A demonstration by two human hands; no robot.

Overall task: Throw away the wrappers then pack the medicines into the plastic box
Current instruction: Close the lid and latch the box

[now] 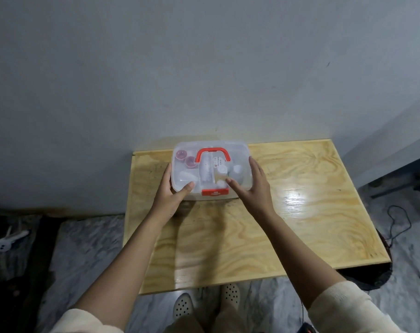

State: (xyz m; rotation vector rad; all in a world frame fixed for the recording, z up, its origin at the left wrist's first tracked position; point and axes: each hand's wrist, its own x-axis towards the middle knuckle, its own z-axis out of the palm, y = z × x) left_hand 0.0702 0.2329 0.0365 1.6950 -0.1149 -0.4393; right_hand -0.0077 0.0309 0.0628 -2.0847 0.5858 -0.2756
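A pale plywood worktop (pixel 300 224) stands against a grey-white wall (pixel 204 68) on a marbled grey floor (pixel 89 248). The lidded translucent plastic box with red handle (pixel 211 169) sits at its 11 o'clock corner, near the far edge. The left hand (pixel 171 195) and right hand (pixel 254 186) clasp its sides, fingers wrapped on it. From 3 to 6 o'clock the worktop lies bare.

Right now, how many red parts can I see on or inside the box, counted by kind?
Handle: 1
Latch: 1
Red-topped cups inside the box: 2
Total: 4
Both hands, left and right, grip the box sides with the lid on.
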